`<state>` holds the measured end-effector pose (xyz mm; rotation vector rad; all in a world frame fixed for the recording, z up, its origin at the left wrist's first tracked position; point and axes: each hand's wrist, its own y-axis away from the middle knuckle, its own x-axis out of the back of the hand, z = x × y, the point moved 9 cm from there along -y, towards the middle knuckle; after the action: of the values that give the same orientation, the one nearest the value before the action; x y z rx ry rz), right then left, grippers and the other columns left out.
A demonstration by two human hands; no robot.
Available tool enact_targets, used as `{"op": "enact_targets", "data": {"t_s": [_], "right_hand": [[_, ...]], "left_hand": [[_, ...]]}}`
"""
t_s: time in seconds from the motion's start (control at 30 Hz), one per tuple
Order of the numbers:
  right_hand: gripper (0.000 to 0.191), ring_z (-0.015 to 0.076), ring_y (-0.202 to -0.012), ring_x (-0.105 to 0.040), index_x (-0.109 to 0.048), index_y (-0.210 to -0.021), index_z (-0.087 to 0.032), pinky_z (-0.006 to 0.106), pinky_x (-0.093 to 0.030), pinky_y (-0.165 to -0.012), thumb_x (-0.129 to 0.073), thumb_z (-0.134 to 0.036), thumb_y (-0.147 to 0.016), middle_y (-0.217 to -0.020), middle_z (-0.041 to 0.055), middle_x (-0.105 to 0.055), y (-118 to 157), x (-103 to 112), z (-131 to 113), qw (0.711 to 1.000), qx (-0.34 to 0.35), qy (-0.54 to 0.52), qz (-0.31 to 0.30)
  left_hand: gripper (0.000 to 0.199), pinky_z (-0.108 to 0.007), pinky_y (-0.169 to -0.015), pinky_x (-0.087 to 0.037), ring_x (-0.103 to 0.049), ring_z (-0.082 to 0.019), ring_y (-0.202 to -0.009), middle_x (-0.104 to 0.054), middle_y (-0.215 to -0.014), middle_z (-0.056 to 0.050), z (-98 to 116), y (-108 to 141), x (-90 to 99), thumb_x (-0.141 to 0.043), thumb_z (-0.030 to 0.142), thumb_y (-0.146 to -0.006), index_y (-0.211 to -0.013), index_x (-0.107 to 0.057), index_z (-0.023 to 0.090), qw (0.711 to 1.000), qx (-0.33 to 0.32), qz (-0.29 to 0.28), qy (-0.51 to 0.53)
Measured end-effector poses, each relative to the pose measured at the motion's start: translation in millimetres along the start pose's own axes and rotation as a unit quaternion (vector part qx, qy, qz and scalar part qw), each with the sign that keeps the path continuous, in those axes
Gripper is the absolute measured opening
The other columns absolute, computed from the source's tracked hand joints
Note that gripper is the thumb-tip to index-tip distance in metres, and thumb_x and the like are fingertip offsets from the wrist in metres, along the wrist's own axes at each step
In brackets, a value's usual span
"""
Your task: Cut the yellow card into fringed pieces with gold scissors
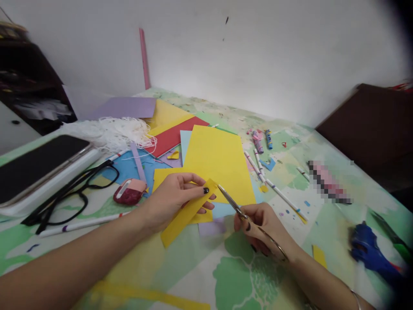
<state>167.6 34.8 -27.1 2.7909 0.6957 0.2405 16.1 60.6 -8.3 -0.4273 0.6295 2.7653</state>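
My left hand [185, 196] pinches a yellow paper strip [183, 219] between thumb and fingers, near its upper end; the strip slants down to the left. In my right hand [263, 228] is a pair of metal scissors [237, 206], my fingers wrapped round its handles. The scissor tips touch or nearly touch the strip's upper end, and their blades look almost closed. Behind both hands lies a large yellow sheet [216, 159], on top of light blue paper [185, 146]. Another yellow strip [145, 295] lies at the near edge of the view.
Black glasses [85, 185], a phone [41, 165], a red and pink case [130, 191] and white string [112, 133] are at left. Markers [284, 198], crayons [258, 142] and a blue glue gun [368, 247] lie at right. Red paper [174, 137] lies farther back.
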Motion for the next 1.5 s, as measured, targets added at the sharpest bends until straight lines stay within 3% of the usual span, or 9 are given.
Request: {"op": "enact_targets", "data": {"t_s": [0.23, 0.4, 0.6, 0.8, 0.97, 1.17, 1.5], "right_hand": [[0.046, 0.0026, -0.028, -0.029, -0.055, -0.064, -0.013, 0.014, -0.021, -0.027, -0.066, -0.057, -0.066, -0.038, -0.0081, -0.038, 0.7, 2.1, -2.6, 1.0, 0.002, -0.009, 0.017], [0.041, 0.0027, -0.028, -0.031, -0.052, -0.061, -0.013, 0.014, -0.022, -0.027, -0.071, -0.05, -0.065, -0.038, -0.0076, -0.04, 2.9, -0.7, -4.4, 1.0, -0.009, -0.008, 0.007], [0.043, 0.0024, -0.027, -0.029, -0.052, -0.062, -0.013, 0.014, -0.02, -0.027, -0.068, -0.053, -0.067, -0.036, -0.0081, -0.039, 2.7, -0.2, -3.9, 1.0, 0.001, -0.002, 0.006], [0.044, 0.0028, -0.027, -0.032, -0.052, -0.063, -0.013, 0.013, -0.021, -0.026, -0.065, -0.055, -0.07, -0.037, -0.0077, -0.039, 2.2, -3.9, -3.3, 1.0, 0.011, -0.002, -0.016], [0.046, 0.0032, -0.028, -0.034, -0.052, -0.063, -0.013, 0.013, -0.023, -0.027, -0.066, -0.056, -0.067, -0.039, -0.0071, -0.04, 3.1, -6.0, -4.6, 0.999, 0.026, -0.005, -0.035], [0.044, 0.0028, -0.029, -0.034, -0.052, -0.062, -0.013, 0.013, -0.026, -0.028, -0.067, -0.054, -0.067, -0.041, -0.0075, -0.039, 4.6, -10.2, -5.6, 0.998, 0.03, -0.008, -0.048], [0.041, 0.0034, -0.027, -0.033, -0.052, -0.061, -0.013, 0.013, -0.021, -0.026, -0.066, -0.05, -0.07, -0.037, -0.0073, -0.041, 2.9, -5.7, -2.4, 0.999, 0.027, -0.001, -0.029]], "left_hand": [[0.016, -0.021, -0.053, -0.052, -0.07, -0.017, -0.065, -0.072, -0.078, -0.006, 0.8, -6.4, 5.8, -0.066, 0.021, -0.075, -0.084, -0.054, 0.017, 0.999, -0.031, 0.02, -0.016], [0.014, -0.022, -0.061, -0.054, -0.071, -0.02, -0.076, -0.073, -0.079, -0.007, 0.7, -7.4, 7.5, -0.068, 0.017, -0.074, -0.083, -0.058, 0.014, 0.999, -0.033, 0.034, -0.004], [0.012, -0.021, -0.065, -0.053, -0.07, -0.018, -0.081, -0.074, -0.084, -0.008, 6.1, -4.4, 3.6, -0.067, 0.019, -0.076, -0.084, -0.059, 0.015, 0.999, -0.037, 0.027, 0.012], [0.014, -0.022, -0.064, -0.053, -0.07, -0.017, -0.075, -0.073, -0.079, -0.005, 5.6, -2.6, 2.4, -0.07, 0.021, -0.072, -0.081, -0.06, 0.015, 0.999, -0.039, 0.014, 0.014], [0.02, -0.031, -0.062, -0.055, -0.07, -0.02, -0.067, -0.072, -0.075, -0.004, -2.4, -1.1, 1.3, -0.071, 0.027, -0.071, -0.084, -0.06, 0.017, 1.0, -0.019, -0.007, 0.001], [0.019, -0.019, -0.048, -0.047, -0.066, -0.012, -0.054, -0.072, -0.071, -0.003, -0.5, -0.4, 0.3, -0.067, 0.03, -0.076, -0.082, -0.055, 0.017, 0.999, -0.037, -0.013, -0.024], [0.016, -0.022, -0.063, -0.048, -0.065, -0.012, -0.063, -0.068, -0.067, -0.002, -1.8, -7.4, 4.0, -0.067, 0.025, -0.074, -0.082, -0.06, 0.013, 0.998, -0.062, -0.016, -0.018]]}}
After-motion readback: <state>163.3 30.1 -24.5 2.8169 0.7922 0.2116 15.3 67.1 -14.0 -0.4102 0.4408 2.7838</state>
